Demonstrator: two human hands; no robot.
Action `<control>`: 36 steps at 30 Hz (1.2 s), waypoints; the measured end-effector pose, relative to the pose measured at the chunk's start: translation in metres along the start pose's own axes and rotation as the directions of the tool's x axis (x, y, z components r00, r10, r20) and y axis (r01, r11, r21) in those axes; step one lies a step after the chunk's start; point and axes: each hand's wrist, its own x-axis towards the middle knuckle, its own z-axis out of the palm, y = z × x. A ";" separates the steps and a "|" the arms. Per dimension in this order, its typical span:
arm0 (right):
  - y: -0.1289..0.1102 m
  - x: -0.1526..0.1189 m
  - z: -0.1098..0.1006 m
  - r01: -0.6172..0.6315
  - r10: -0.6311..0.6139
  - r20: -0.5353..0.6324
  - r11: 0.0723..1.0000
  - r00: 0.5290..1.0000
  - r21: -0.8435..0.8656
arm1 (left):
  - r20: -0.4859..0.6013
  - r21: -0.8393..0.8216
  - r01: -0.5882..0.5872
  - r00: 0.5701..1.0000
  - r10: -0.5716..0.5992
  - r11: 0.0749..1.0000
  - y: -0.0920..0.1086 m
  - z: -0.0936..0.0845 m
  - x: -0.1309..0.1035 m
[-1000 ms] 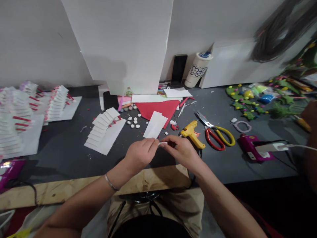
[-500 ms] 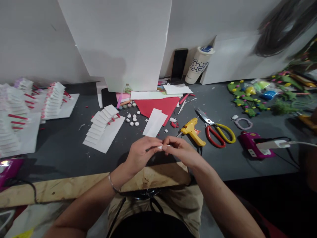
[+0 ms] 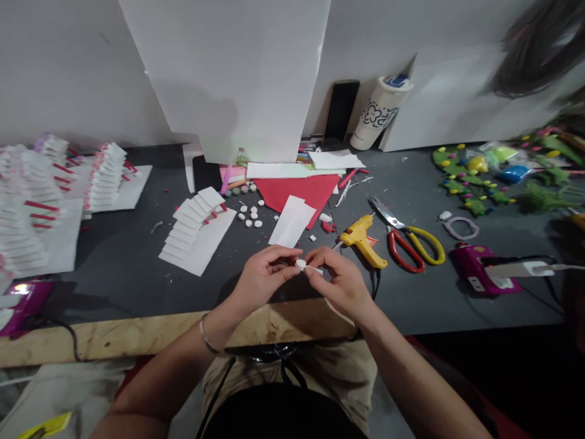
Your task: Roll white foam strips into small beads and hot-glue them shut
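My left hand (image 3: 264,275) pinches a small white rounded piece (image 3: 300,263) between thumb and fingertips. From the other side, my right hand (image 3: 339,277) closes on a thin white strip (image 3: 316,269) that meets the piece; whether the two are joined I cannot tell. Just beyond my fingers lie overlapping white paper pieces (image 3: 290,222), partly over a red sheet (image 3: 292,188). To their left are several similar white rounded pieces (image 3: 254,214). A yellow hot glue gun (image 3: 364,242) rests close to my right hand.
Scissors (image 3: 406,235) with red and yellow handles lie right of the glue gun, before a purple power strip (image 3: 479,271). A small white stepped model (image 3: 196,228) stands left, larger ones (image 3: 36,213) farther left. A cup (image 3: 379,113) and phone (image 3: 340,113) lean at the back.
The white rounded piece now shows between my fingertips, with my hands slightly farther apart around it. The whole view has shifted a little, moving the table's things rightward and up.
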 end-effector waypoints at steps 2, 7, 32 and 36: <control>-0.005 -0.003 -0.001 0.164 -0.166 -0.006 0.977 0.986 -0.138 | 0.016 0.078 -0.041 0.999 0.040 0.996 0.004 -0.001 -0.003; -0.012 -0.006 -0.001 0.344 -0.350 0.037 0.885 0.936 -0.313 | 0.082 0.287 -0.213 0.977 0.198 0.934 0.016 -0.006 -0.008; -0.018 -0.018 0.017 0.144 -0.149 -0.098 0.988 0.984 -0.062 | -0.184 0.177 -0.111 0.972 0.143 0.978 0.008 0.018 -0.013; -0.016 -0.019 0.017 0.250 -0.275 -0.067 0.934 0.959 -0.255 | -0.203 0.149 -0.090 0.972 0.119 0.985 0.009 0.018 -0.014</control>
